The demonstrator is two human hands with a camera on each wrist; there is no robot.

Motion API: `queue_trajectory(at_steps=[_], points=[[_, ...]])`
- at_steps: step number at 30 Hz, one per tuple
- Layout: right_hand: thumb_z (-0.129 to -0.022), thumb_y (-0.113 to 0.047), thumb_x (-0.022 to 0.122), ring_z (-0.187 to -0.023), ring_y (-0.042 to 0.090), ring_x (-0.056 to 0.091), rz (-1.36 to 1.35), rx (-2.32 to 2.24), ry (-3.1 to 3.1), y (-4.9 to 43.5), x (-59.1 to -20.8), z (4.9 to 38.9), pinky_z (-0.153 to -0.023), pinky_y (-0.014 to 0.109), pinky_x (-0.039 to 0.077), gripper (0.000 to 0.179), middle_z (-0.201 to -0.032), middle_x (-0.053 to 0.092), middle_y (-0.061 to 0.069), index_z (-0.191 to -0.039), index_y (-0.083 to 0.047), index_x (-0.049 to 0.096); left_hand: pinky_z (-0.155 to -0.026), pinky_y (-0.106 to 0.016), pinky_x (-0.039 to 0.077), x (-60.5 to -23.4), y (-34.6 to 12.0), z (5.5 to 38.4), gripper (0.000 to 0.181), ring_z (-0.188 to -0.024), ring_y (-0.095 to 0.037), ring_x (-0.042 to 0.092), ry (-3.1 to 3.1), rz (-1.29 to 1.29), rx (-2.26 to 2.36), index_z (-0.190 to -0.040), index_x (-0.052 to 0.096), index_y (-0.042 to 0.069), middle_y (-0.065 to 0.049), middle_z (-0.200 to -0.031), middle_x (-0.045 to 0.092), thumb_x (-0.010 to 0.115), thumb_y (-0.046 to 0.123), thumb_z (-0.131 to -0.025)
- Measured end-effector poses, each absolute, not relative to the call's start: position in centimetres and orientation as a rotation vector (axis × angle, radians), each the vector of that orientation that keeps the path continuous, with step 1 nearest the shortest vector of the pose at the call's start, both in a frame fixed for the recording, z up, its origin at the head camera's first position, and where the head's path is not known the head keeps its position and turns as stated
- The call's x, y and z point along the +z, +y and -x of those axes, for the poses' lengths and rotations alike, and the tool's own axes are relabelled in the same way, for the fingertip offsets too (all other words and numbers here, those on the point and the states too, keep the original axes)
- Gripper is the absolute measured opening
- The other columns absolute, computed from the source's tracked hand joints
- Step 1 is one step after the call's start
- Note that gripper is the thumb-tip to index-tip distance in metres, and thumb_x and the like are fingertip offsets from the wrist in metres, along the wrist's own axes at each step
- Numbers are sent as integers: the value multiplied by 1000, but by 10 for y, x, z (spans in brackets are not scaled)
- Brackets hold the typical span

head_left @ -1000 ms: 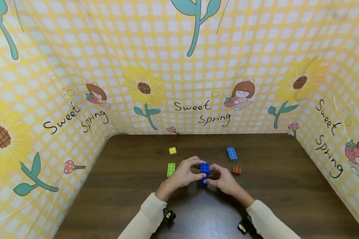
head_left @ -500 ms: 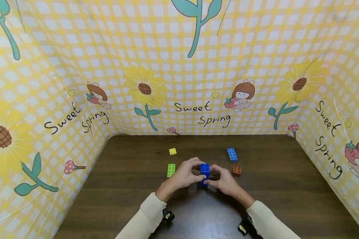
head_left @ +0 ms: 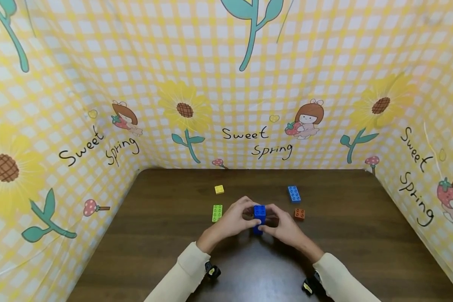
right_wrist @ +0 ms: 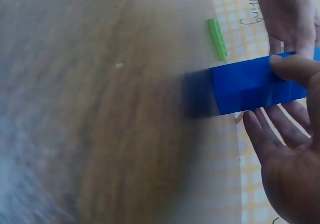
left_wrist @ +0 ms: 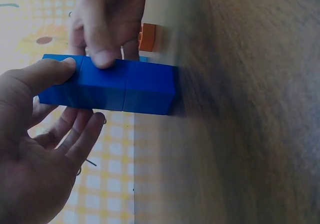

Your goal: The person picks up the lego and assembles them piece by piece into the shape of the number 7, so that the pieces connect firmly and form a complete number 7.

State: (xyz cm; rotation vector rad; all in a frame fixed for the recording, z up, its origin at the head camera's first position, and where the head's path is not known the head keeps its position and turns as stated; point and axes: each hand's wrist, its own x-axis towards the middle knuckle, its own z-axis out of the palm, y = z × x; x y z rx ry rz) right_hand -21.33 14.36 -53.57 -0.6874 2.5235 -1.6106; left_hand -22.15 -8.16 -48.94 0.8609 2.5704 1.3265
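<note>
A dark blue stack of toy building bricks [head_left: 259, 211] stands upright at the middle of the table. Seams in the left wrist view divide the stack [left_wrist: 125, 86] into three bricks. My left hand [head_left: 233, 217] pinches the top brick from the left, thumb on the near face and fingers behind. Lower down, at the middle brick, my right hand [head_left: 287, 228] grips from the right, with its thumb on the near face too. The right wrist view shows the bottom end of the stack [right_wrist: 242, 86] right at the tabletop.
Behind my left hand lie a lime green brick [head_left: 217, 213] and a small yellow brick [head_left: 219, 189]. On the right are a lighter blue brick [head_left: 294, 194] and a reddish-brown brick [head_left: 299, 214]. Checked cloth [head_left: 196, 54] walls the dark wooden table [head_left: 154, 251] at the back and sides.
The head view shifts slightly. Both hands keep their hold on the blue stack; the loose bricks stay where they were.
</note>
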Motion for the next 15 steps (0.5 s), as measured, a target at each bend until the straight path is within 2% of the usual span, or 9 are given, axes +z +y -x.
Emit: queue_trajectory(at_steps=[4,10,15], points=[[-93,-15,84,-117,32,73,673,-1657,2526,144,-535,213,-100,46,60,46,-125,73,12,-133,-10,62,-91,-30,62,-489,-83,221,39,-108,-21,69,2579,-851,1338,-134,70,8,-5,-118,64,81,17,-97],[-94,-15,84,-114,28,75,666,-1674,2537,143,-537,212,-99,42,61,41,-122,75,9,-129,-11,65,-97,-40,60,-489,-86,219,43,-110,-23,70,2578,-802,1342,-135,68,9,-5,-119,68,82,23,-96],[-94,-14,84,-113,30,75,667,-1713,2537,141,-534,212,-99,45,61,39,-122,75,9,-128,-12,66,-105,-48,57,-486,-98,222,50,-122,-29,68,2466,-779,1398,-144,62,8,-10,-134,68,79,16,-98]])
